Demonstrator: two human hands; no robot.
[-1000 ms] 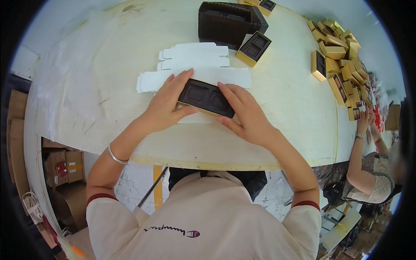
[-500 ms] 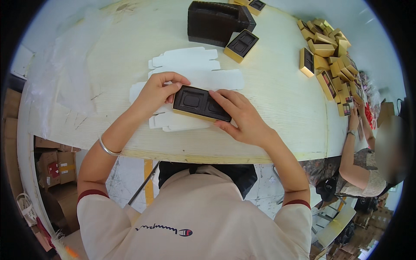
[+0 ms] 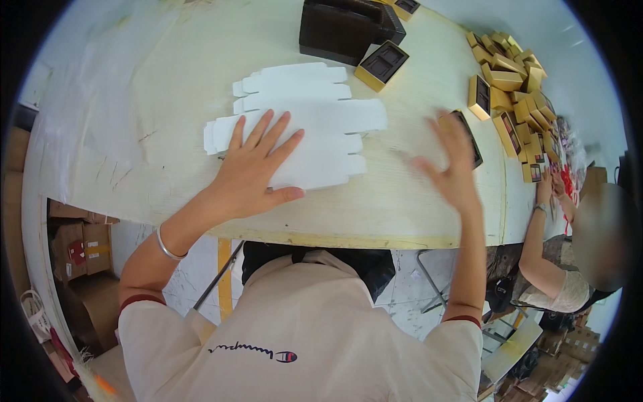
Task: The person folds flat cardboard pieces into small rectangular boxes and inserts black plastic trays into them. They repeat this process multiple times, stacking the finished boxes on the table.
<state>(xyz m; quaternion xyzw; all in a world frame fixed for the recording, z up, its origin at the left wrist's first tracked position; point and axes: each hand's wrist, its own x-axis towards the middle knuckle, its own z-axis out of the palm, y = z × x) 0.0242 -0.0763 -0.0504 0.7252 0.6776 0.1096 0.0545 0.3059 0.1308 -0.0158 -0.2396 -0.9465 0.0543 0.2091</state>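
Note:
My left hand (image 3: pixel 249 173) lies open with spread fingers on a stack of flat white carton blanks (image 3: pixel 325 134) near the table's front edge. To the right of the stack is my right hand (image 3: pixel 453 164), smeared by motion but with its thumb and fingers apart. Just beyond its fingers stands a gold box with a dark insert (image 3: pixel 473 142), partly covered by the hand. I cannot tell whether they touch.
A dark brown stack of trays (image 3: pixel 338 30) stands at the back, with another gold box (image 3: pixel 382 65) in front of it. Many gold boxes (image 3: pixel 506 80) are heaped at the far right, where a co-worker's hand (image 3: pixel 546 187) reaches in. Clear plastic film (image 3: pixel 74 127) lies at the left.
The gold box that both hands held over the white blanks is now at the right by my right hand, which has let go. My left hand has flattened onto the blanks.

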